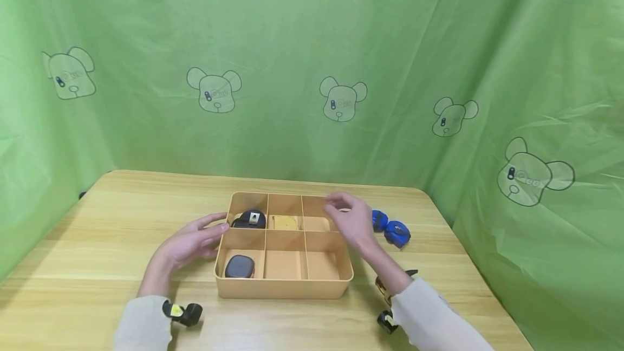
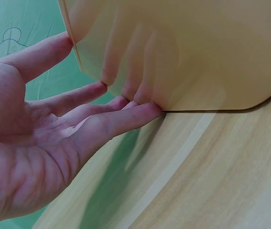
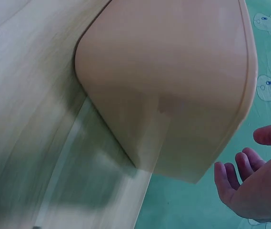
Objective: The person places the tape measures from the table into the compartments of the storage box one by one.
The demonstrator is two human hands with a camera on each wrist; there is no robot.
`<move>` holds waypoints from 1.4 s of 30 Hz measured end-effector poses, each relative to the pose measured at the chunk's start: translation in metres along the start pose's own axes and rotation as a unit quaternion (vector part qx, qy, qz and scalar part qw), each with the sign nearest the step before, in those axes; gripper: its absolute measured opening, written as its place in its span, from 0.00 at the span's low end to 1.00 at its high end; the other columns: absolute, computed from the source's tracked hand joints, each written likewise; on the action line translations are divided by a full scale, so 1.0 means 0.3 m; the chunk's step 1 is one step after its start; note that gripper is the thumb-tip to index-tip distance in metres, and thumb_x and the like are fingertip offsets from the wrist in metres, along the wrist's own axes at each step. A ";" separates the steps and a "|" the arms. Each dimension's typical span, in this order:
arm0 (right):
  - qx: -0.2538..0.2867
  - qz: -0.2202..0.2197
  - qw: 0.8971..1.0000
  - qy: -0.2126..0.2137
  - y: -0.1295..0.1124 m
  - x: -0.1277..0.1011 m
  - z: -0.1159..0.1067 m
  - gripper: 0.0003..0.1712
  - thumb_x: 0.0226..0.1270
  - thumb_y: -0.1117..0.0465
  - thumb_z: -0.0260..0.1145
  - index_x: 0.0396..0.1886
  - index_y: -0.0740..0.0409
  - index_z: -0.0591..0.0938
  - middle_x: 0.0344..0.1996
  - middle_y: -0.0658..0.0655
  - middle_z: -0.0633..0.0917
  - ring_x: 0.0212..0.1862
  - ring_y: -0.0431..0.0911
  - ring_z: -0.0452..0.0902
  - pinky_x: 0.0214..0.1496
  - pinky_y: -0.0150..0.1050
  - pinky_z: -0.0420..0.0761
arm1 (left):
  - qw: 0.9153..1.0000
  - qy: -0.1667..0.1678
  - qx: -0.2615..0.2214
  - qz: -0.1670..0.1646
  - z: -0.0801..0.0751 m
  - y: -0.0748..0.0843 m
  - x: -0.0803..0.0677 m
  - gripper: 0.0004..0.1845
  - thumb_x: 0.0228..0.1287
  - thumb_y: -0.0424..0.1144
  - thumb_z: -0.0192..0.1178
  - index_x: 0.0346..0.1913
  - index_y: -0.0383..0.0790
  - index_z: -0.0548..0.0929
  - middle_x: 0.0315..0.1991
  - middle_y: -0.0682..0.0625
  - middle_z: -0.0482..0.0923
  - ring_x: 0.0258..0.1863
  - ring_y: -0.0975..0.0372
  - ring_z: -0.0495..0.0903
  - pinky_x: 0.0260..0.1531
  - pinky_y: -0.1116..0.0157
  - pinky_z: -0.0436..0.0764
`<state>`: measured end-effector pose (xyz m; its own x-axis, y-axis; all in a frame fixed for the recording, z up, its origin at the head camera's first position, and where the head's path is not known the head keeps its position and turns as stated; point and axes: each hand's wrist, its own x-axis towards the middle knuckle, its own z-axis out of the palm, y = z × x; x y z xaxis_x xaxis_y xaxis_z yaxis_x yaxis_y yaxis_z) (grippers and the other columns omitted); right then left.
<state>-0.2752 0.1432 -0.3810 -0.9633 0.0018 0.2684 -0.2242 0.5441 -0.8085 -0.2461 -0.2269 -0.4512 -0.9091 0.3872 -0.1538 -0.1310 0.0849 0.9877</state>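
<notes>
**Two open hands flanked a divided tan tray**

Nearest the camera, two pale sleeves entered the head view at about 7 and 5 o'clock, each with a small black wrist camera beside it. Just beyond them sat the tan plastic six-compartment organiser tray (image 1: 283, 286) on the light wooden table (image 1: 97, 242), its long axis running 9 to 3 o'clock.

The left hand (image 1: 187, 242) lay at the tray's 9 o'clock side, palm turned toward it, fingers straight and spread. The left wrist view showed the fingertips (image 2: 149, 110) touching the outer wall near the base, holding nothing. The right hand (image 1: 348, 220) hovered at roughly 2 o'clock, over the far right corner; its fingers were loosely curved and apart, and the right wrist view showed a gap between them and the tray wall (image 3: 173, 95). So the left hand was the one in contact; the right was just clear.

Inside the tray, a dark rounded tape measure (image 1: 239, 266) lay in the near left compartment, a black tape measure with a metal clip (image 1: 251, 219) in the far left one, and a yellow tape measure (image 1: 284, 222) in the far middle. Farther out, at 3 o'clock past the right hand, two blue tape measures (image 1: 392, 227) rested on the table, before the green bear-printed curtain (image 1: 312, 69).
</notes>
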 end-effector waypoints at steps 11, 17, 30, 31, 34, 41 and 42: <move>-0.020 0.019 1.000 0.006 0.053 0.002 -0.066 0.13 0.63 0.58 0.72 0.47 0.53 0.88 0.38 0.55 0.90 0.47 0.50 0.86 0.56 0.47 0.85 | 1.000 0.001 -0.001 0.002 0.003 0.002 -0.001 0.41 0.77 0.48 0.54 0.81 0.38 0.47 0.77 0.30 0.57 0.76 0.37 0.57 0.70 0.44 0.72; -0.030 0.040 0.999 -0.010 0.085 0.000 -0.114 0.16 0.64 0.57 0.72 0.51 0.52 0.87 0.41 0.56 0.90 0.49 0.50 0.86 0.55 0.44 0.84 | 1.000 0.000 -0.001 0.000 0.003 0.002 0.000 0.41 0.77 0.48 0.54 0.81 0.38 0.47 0.77 0.30 0.57 0.76 0.37 0.57 0.70 0.44 0.71; -0.053 0.060 0.995 -0.057 0.153 -0.020 -0.206 0.24 0.63 0.50 0.74 0.57 0.51 0.84 0.50 0.57 0.88 0.55 0.51 0.83 0.56 0.43 0.83 | 1.000 0.004 0.008 0.001 0.005 0.007 -0.006 0.41 0.77 0.49 0.54 0.81 0.38 0.47 0.77 0.30 0.56 0.76 0.37 0.57 0.71 0.44 0.71; -0.051 0.061 0.995 -0.062 0.157 -0.023 -0.212 0.25 0.63 0.50 0.74 0.58 0.52 0.84 0.51 0.57 0.88 0.55 0.52 0.83 0.58 0.45 0.83 | 1.000 0.004 0.009 0.002 0.005 0.007 -0.006 0.41 0.77 0.49 0.54 0.81 0.38 0.47 0.77 0.30 0.56 0.76 0.37 0.56 0.71 0.44 0.70; -0.048 0.064 0.994 -0.075 0.168 -0.030 -0.230 0.29 0.62 0.50 0.75 0.61 0.55 0.82 0.53 0.61 0.87 0.57 0.54 0.82 0.61 0.51 0.82 | 1.000 0.003 0.008 0.002 0.006 0.009 -0.008 0.41 0.77 0.49 0.54 0.81 0.37 0.47 0.77 0.30 0.56 0.77 0.37 0.56 0.71 0.44 0.69; -0.059 0.068 0.992 -0.092 0.187 -0.046 -0.267 0.33 0.62 0.49 0.75 0.64 0.58 0.79 0.57 0.65 0.84 0.59 0.58 0.80 0.62 0.54 0.82 | 1.000 0.003 0.008 0.001 0.004 0.008 -0.007 0.41 0.78 0.49 0.54 0.81 0.37 0.47 0.78 0.30 0.55 0.77 0.37 0.55 0.71 0.43 0.69; -0.061 0.068 0.991 -0.095 0.190 -0.049 -0.273 0.34 0.62 0.49 0.75 0.64 0.59 0.79 0.58 0.65 0.84 0.59 0.58 0.80 0.62 0.55 0.82 | 1.000 0.003 0.008 0.001 0.004 0.007 -0.007 0.40 0.78 0.49 0.54 0.81 0.37 0.47 0.78 0.30 0.54 0.77 0.37 0.55 0.71 0.43 0.69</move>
<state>-0.2618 0.2428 -0.3881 -0.9963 -0.0697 0.0493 -0.0828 0.6474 -0.7576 -0.2440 -0.2265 -0.4487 -0.9113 0.3828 -0.1515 -0.1224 0.0993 0.9875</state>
